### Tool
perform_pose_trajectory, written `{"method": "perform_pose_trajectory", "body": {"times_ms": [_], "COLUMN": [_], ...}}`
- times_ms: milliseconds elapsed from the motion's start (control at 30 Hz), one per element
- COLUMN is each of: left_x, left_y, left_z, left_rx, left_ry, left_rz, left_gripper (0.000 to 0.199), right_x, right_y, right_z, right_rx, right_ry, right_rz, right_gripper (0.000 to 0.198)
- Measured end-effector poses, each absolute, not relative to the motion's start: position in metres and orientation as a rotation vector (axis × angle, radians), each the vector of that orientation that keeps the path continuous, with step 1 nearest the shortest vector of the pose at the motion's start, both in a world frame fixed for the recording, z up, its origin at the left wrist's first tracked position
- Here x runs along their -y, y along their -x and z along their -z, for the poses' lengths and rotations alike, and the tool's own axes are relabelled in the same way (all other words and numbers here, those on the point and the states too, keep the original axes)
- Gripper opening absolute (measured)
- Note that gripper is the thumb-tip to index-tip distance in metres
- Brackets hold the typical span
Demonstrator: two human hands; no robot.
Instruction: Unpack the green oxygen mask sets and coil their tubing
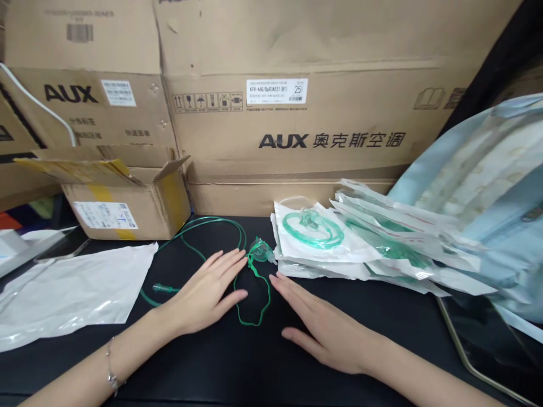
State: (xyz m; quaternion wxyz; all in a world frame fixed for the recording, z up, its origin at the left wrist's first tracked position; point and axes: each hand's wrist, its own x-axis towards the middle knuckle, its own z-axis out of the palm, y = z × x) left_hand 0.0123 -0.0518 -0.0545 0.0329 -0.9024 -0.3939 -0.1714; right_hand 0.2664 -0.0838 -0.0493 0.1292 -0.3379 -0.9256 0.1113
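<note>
**One mask (262, 251) unbagged, others still packed**

The open carton (127, 212) stands at back left, its inside hidden from this angle. Right, stacked clear-fronted pouches (352, 246) hold green tubing and another mask. A white pouch (80, 294) lies flat, left. The left hand (206, 294) and right hand (324, 325), thumbs spread, hold nothing; the loose mask lies just beyond their fingertips.

The left hand (207, 297) and right hand (326, 333) flank a green strap (269, 297); a mask (262, 252) lies beyond, packets (356, 254) right, an open box (148, 203) far left.

Storeroom-like work corner, AUX cartons (339, 113), open cardboard box (144, 209), piled pouches (360, 254), black tabletop (237, 362)
</note>
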Motion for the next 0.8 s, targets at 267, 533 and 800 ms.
{"method": "perform_pose_trajectory", "body": {"times_ms": [267,533,800], "left_x": [0.058,0.057,0.056], "left_y": [-0.011,-0.011,-0.012], "left_z": [0.071,0.074,0.078], "left_rx": [1.204,1.182,1.165], "left_ry": [2.901,2.884,2.844], "left_rz": [0.201,0.247,0.220], "left_gripper": [0.055,0.055,0.055], "right_x": [0.085,0.085,0.084], "right_y": [-0.272,-0.270,-0.271], "right_z": [0.058,0.057,0.061], "right_rx": [2.788,2.844,2.843], "right_ry": [0.996,1.038,1.024], "right_rz": [-0.438,-0.386,-0.383], "right_gripper": [0.054,0.056,0.055]}}
